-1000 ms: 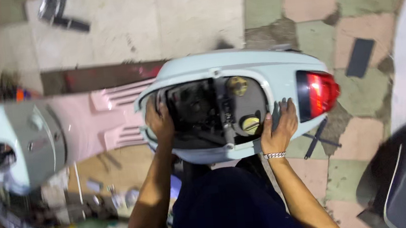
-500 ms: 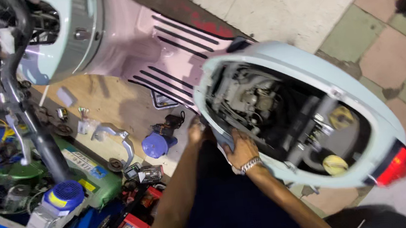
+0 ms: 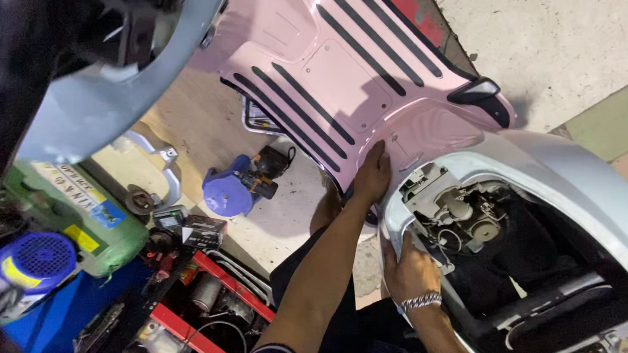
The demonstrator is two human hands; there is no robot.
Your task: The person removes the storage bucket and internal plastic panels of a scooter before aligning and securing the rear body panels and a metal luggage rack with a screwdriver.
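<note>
- Scooter (image 3: 559, 176), pale blue with a pink footboard (image 3: 342, 66), fills the upper and right parts of the view, standing on a tiled floor (image 3: 584, 28); its seat is off and the engine bay (image 3: 489, 236) lies open, wiring and mechanical parts exposed.
- Left of it, tools and a blue canister (image 3: 227, 192) lie scattered on the ground beside a green machine (image 3: 88, 221).
- Left hand (image 3: 371, 175), arm stretched forward, rests flat with loose fingers on the rear edge of the pink footboard, gripping nothing.
- Right hand (image 3: 409, 271), a metal bracelet (image 3: 420, 301) at the wrist, curls its fingers over the front rim of the open bay, grasping the body panel's edge.
- Panels look seated yet; no fasteners seem removed, as far as visible.
</note>
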